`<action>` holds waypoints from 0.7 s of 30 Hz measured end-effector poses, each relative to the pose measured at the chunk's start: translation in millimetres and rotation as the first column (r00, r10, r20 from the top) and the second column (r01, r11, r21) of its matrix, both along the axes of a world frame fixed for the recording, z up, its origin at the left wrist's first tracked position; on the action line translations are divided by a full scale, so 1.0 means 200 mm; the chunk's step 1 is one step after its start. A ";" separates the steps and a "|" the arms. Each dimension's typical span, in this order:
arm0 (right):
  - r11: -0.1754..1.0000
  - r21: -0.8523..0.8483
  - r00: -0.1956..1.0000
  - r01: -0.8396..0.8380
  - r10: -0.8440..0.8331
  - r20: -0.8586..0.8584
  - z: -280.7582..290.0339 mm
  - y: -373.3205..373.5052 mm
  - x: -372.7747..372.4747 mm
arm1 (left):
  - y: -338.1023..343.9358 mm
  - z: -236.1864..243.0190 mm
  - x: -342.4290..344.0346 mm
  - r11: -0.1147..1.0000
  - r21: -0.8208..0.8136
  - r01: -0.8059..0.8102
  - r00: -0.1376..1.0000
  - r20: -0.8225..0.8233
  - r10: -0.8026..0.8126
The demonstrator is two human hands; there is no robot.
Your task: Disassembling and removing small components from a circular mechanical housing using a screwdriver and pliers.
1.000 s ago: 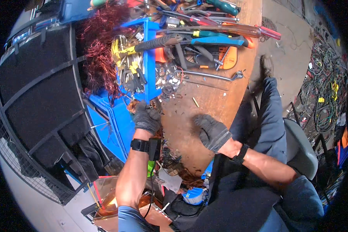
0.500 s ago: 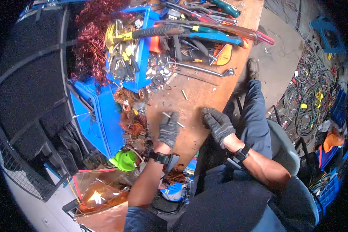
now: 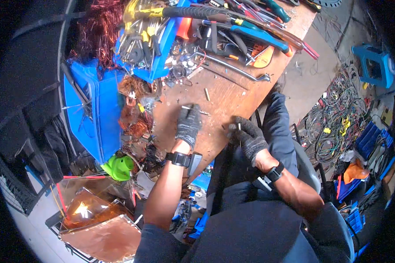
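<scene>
Left hand [image 3: 188,125] moved onto small screw [image 3: 193,108], wooden bench [image 3: 232,94].

Left hand [image 3: 188,125] gloved, reaching forward; right hand [image 3: 249,136] gloved, fingers curled.

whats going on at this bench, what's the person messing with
A seated person in dark knit gloves is working at a cluttered wooden workbench. The left hand is pressed down on the bench top over small metal pins lying loose there. The right hand sits at the bench's near edge and seems to pinch a thin pin, though that is too small to be sure. Hand tools are piled at the far end, with tangled copper wire beside a blue bin.
</scene>
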State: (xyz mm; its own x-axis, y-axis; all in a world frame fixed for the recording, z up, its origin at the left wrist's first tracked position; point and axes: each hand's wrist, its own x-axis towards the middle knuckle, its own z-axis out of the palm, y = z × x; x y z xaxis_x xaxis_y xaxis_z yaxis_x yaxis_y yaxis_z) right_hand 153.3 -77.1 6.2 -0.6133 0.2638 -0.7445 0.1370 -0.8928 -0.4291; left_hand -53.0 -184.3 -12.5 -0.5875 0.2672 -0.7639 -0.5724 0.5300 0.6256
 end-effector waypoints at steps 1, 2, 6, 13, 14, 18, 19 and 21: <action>0.999 0.030 0.998 -0.039 0.037 0.048 -0.01 0.00 0.01 | 0.01 0.00 -0.02 1.000 -0.001 -0.017 1.000 -0.015 0.017; 0.995 0.067 0.996 -0.068 0.064 0.069 -0.02 -0.01 0.01 | 0.01 0.00 -0.04 0.999 -0.026 -0.038 0.999 -0.018 0.037; 0.993 0.102 0.995 -0.065 0.056 0.084 -0.08 -0.04 0.05 | 0.03 0.00 -0.09 0.999 0.030 0.013 0.992 -0.124 -0.009; 0.999 0.036 0.996 -0.015 0.011 0.091 -0.10 -0.05 0.09 | -0.04 0.05 -0.11 0.871 0.309 -0.381 0.899 0.342 0.273; 1.000 0.009 0.996 -0.004 0.003 0.089 -0.09 -0.05 0.09 | -0.07 0.06 -0.10 0.811 0.376 -0.448 0.866 0.410 0.287; 1.000 -0.007 0.995 0.005 -0.004 0.103 -0.08 -0.05 0.09 | -0.13 0.06 -0.08 0.808 0.487 -0.332 0.916 0.371 0.153; 1.000 -0.007 0.996 0.010 -0.009 0.083 -0.08 -0.05 0.09 | -0.15 0.05 -0.07 0.814 0.489 -0.314 0.920 0.367 0.134; 1.000 -0.002 0.998 0.020 -0.020 0.056 -0.09 -0.05 0.08 | -0.17 0.04 -0.06 0.809 0.523 -0.267 0.932 0.355 0.078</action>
State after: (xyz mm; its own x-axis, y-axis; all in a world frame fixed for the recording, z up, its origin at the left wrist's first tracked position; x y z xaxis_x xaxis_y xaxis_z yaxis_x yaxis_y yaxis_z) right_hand 169.4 -87.3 -11.3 -0.5652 0.2735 -0.7783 0.1426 -0.8969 -0.4187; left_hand -65.2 -218.2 -4.1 -0.4306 0.6151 -0.6604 -0.8288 0.0201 0.5592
